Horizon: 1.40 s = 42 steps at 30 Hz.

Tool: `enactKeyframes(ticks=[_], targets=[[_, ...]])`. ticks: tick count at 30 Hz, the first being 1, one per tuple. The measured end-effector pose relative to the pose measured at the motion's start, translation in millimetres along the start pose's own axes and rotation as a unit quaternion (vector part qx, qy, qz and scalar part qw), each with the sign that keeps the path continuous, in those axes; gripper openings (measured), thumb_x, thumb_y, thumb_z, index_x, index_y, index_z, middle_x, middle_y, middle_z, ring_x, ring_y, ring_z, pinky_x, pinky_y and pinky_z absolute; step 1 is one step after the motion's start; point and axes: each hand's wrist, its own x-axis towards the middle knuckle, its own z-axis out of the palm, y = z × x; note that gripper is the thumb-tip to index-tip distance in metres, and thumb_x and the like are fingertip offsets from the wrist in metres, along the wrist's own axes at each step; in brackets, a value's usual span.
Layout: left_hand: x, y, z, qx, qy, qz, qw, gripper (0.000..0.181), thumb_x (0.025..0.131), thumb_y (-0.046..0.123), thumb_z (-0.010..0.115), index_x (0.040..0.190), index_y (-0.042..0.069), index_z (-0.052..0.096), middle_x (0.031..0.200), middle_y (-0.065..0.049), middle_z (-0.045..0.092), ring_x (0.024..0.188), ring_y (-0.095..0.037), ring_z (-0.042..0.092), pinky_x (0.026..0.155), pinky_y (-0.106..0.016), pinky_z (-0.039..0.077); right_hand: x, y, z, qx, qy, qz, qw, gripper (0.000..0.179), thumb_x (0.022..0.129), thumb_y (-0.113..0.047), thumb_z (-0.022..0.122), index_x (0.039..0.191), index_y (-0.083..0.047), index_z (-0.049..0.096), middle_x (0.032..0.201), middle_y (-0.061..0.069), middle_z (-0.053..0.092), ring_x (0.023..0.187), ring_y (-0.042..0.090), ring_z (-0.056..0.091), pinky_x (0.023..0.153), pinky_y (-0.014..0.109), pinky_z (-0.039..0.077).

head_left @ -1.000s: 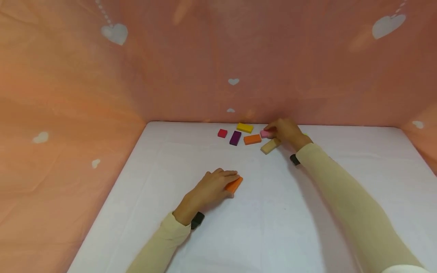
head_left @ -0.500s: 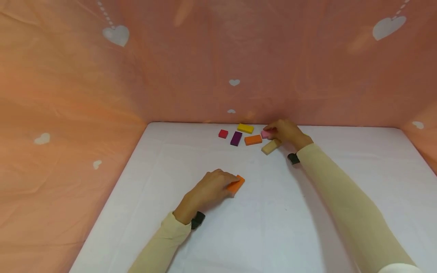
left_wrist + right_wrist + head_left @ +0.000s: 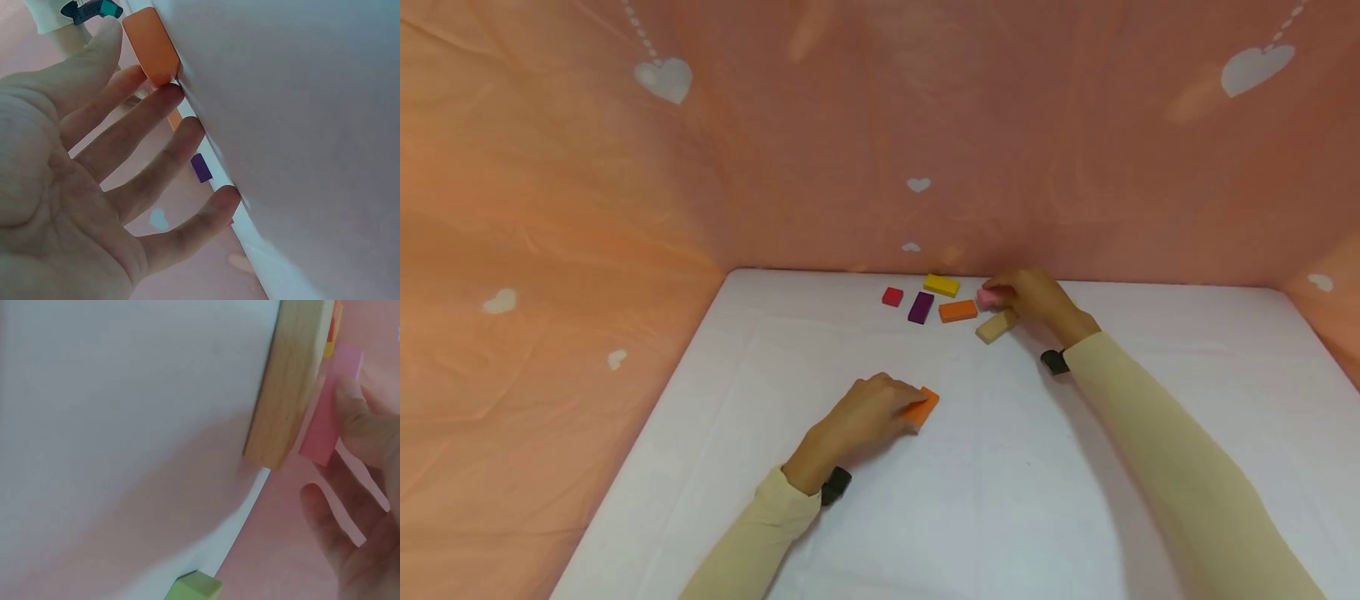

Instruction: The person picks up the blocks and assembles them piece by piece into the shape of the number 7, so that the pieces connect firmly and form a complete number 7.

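Pink block point(image 3: 986, 300) is pinched in a person's right hand point(image 3: 1036, 296) at the far side of a white tabletop point(image 3: 1000, 517). Seen from the right wrist, its long axis runs steeply from upper right to lower left, roughly in line with the wooden block point(image 3: 995, 327) just beside it; from the head, only its left end clears the fingers. Whether it touches the tabletop cannot be told. Closer to the person, the nearer orange block point(image 3: 924, 408) slants from near left to far right, gripped between the thumb and fingers of the left hand point(image 3: 867, 414).

The right arm stretches well forward from the lower right corner, the hand turned leftward with the thumb on one face of the pink piece. The left arm enters from the lower left, the hand's back upward; its ring and little fingers fan away from the orange piece.

Both held pieces are plain and straight-sided, the orange one a bright, flat rectangle. Left of the right hand lie a farther orange block point(image 3: 958, 312), a yellow block point(image 3: 942, 286), a purple block point(image 3: 921, 307) and a small red block point(image 3: 892, 297). A green block point(image 3: 195, 587) shows at the right wrist view's lower edge.
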Motion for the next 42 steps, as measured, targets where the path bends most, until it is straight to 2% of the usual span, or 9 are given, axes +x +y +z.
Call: enactKeyframes(ticks=[2,3,7,16,24,31,37,42], targets=[[0.4,0.0,1.2,0.000,0.001,0.004,1.0000,0.040,0.085,0.026,0.079,0.123,0.014,0.071,0.114,0.001,0.074,0.103,-0.019,0.063,0.088,-0.035,0.054,-3.6,1,0,-0.062,-0.001,-0.042,0.9972,0.021,0.100,-0.015,0.059,0.113,-0.006,0.073,0.112,0.009,0.066,0.104,0.023,0.060,0.091,0.031,0.052],[0.7,0.0,1.6,0.001,0.002,0.005,1.0000,0.040,0.085,0.026,0.079,0.123,0.014,0.072,0.114,0.001,0.074,0.103,-0.019,0.063,0.088,-0.036,0.054,-5.6,2,-1,-0.108,0.007,-0.065,0.9920,0.020,0.099,-0.012,0.061,0.113,-0.008,0.074,0.112,0.007,0.066,0.104,0.021,0.059,0.092,0.032,0.052],[2.3,0.1,2.1,0.007,0.011,0.006,0.9999,0.039,0.085,0.026,0.080,0.121,0.014,0.072,0.114,0.001,0.075,0.102,-0.020,0.064,0.087,-0.037,0.055,-10.0,4,-1,-0.204,0.026,-0.137,0.9690,0.023,0.093,-0.005,0.068,0.114,-0.008,0.074,0.113,0.006,0.066,0.108,0.023,0.056,0.098,0.042,0.051],[2.5,-0.5,2.0,0.005,0.017,-0.001,0.9998,0.038,0.085,0.026,0.080,0.120,0.014,0.073,0.112,0.001,0.075,0.100,-0.018,0.063,0.084,-0.035,0.054,-17.6,6,0,-0.218,0.011,-0.101,0.9706,0.027,0.098,-0.009,0.061,0.122,-0.013,0.072,0.118,0.007,0.067,0.111,0.026,0.057,0.102,0.048,0.047],[3.0,-1.9,0.1,0.005,0.014,-0.006,0.9999,0.039,0.085,0.027,0.080,0.121,0.015,0.073,0.114,0.001,0.074,0.103,-0.019,0.064,0.087,-0.037,0.055,-23.9,6,0,-0.242,0.008,-0.137,0.9606,0.027,0.095,-0.010,0.066,0.121,-0.015,0.072,0.117,0.006,0.071,0.112,0.027,0.059,0.103,0.049,0.047],[4.3,-2.5,-3.1,0.006,0.007,-0.004,0.9999,0.040,0.085,0.027,0.080,0.122,0.015,0.072,0.115,0.002,0.074,0.102,-0.018,0.064,0.087,-0.035,0.055,-30.3,4,3,-0.233,0.009,-0.146,0.9615,0.031,0.091,-0.009,0.071,0.121,-0.017,0.072,0.119,0.004,0.070,0.116,0.027,0.059,0.105,0.050,0.047],[5.5,-0.4,-4.6,-0.001,0.001,-0.004,1.0000,0.041,0.087,0.028,0.078,0.125,0.016,0.071,0.116,0.002,0.074,0.099,-0.017,0.063,0.083,-0.031,0.053,-36.7,2,7,-0.217,0.003,-0.132,0.9673,0.026,0.092,-0.020,0.071,0.118,-0.023,0.073,0.118,-0.002,0.069,0.118,0.022,0.058,0.106,0.047,0.047],[7.4,0.3,-4.3,0.010,-0.002,-0.006,0.9999,0.041,0.087,0.029,0.078,0.124,0.014,0.071,0.117,0.001,0.074,0.100,-0.018,0.062,0.083,-0.032,0.053,-40.8,2,11,-0.217,-0.003,-0.146,0.9652,0.029,0.091,-0.018,0.072,0.120,-0.022,0.072,0.118,-0.002,0.069,0.117,0.022,0.058,0.106,0.047,0.047]])
